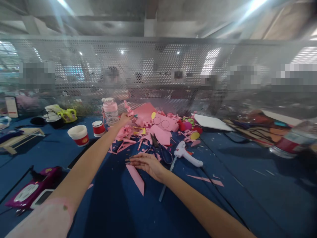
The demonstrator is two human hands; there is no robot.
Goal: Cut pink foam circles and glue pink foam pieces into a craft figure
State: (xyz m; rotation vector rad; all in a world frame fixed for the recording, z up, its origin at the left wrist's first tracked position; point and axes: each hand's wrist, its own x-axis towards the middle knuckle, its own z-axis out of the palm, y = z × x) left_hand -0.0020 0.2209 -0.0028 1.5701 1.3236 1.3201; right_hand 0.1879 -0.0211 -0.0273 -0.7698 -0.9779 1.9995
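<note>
My left hand point(126, 117) reaches to the back of a heap of pink paper scraps point(126, 132), its fingers closed around a curled pink paper strip point(128, 107) that sticks up above them. My right hand point(148, 165) lies low over the blue tabletop with its fingers stretched out. Beside its fingertips is a folded-looking pink paper piece point(136, 180); whether they touch it is hard to tell. A small brown tip shows at the fingers, too small to name. Just behind this hand lie dark-handled scissors point(160, 148), and to its right a white glue gun point(187, 154) with a glue stick.
Paper cups point(78, 135), a pink-lidded bottle point(110, 111) and a purple device point(34, 190) stand on the left. Pink sheets point(162, 124) with drawn circles top the heap. A clear bottle point(294, 138) lies at right. A perforated metal screen point(158, 66) borders the back.
</note>
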